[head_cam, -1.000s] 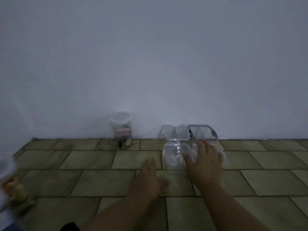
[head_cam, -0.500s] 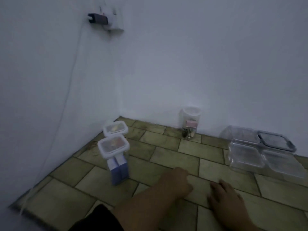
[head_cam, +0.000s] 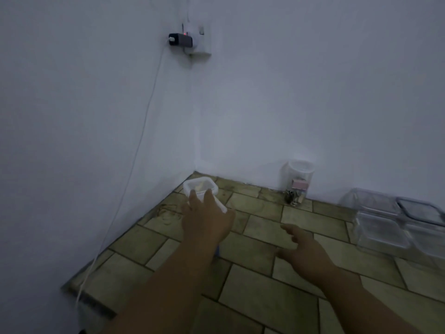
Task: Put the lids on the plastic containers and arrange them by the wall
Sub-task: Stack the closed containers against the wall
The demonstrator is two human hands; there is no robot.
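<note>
- Half a second ago the left hand (head_cam: 207, 220) lay curled on the tan tiled floor (head_cam: 265, 297). Now it has reached out toward 11 o'clock, its fingers (head_cam: 192, 200) straight and spread over the nearer white-lidded square plastic container (head_cam: 221, 206), whose blue base (head_cam: 218, 252) peeks out under the wrist. I cannot tell whether it touches the lid, and nothing is gripped yet.
- The right hand (head_cam: 305, 251) has lifted and drifted toward 1 o'clock, fingers loosely spread, holding nothing.
- A second white-lidded square container (head_cam: 201, 186) sits just behind the first, in the corner by the white wall (head_cam: 313, 104).
- The clear square plastic boxes (head_cam: 380, 227), handled a second ago, stand grouped by the wall at 2 o'clock. Whether all carry lids is hard to tell.
- A round clear jar with a white lid (head_cam: 299, 179) stands by the wall at 1 o'clock.
- Judgement: the clear group looks set aside — attention has turned to the corner pair, probably to line them up along the wall.
</note>
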